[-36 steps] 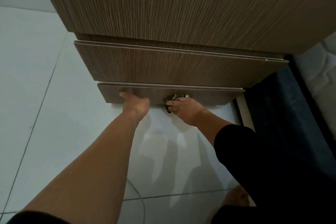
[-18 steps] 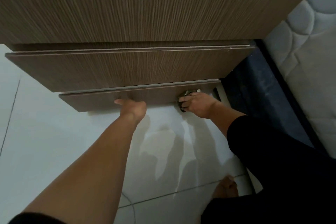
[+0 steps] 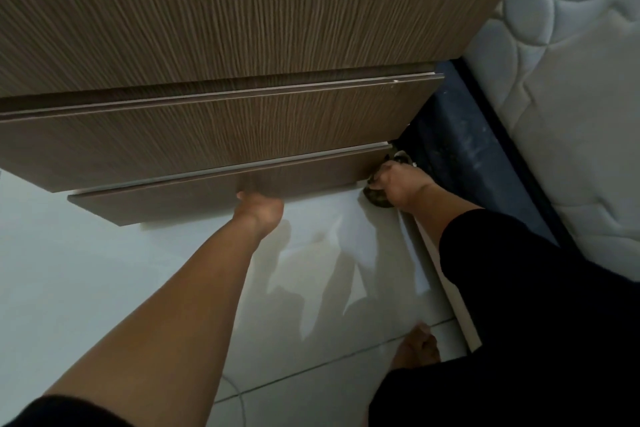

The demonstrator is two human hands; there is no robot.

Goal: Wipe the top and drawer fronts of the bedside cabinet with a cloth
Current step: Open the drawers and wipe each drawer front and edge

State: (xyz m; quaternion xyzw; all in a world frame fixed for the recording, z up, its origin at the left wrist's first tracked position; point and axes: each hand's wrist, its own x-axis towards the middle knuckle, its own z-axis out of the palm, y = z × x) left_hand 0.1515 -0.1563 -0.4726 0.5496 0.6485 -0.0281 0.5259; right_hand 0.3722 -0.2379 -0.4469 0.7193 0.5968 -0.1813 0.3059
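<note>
Head view: the right hand (image 3: 398,184) clenches a dark bunched cloth (image 3: 377,199) at the right end of the lower drawer front (image 3: 214,198), low by the floor (image 3: 86,270) and near the bed base (image 3: 485,163). The left hand (image 3: 261,210) meets the drawer's bottom edge near its middle; its fingers are hidden, so I cannot tell their state (probably steadying the panel). To wipe well, press the cloth flat and sweep the whole width along the grain, bracing the drawer against sliding.
</note>
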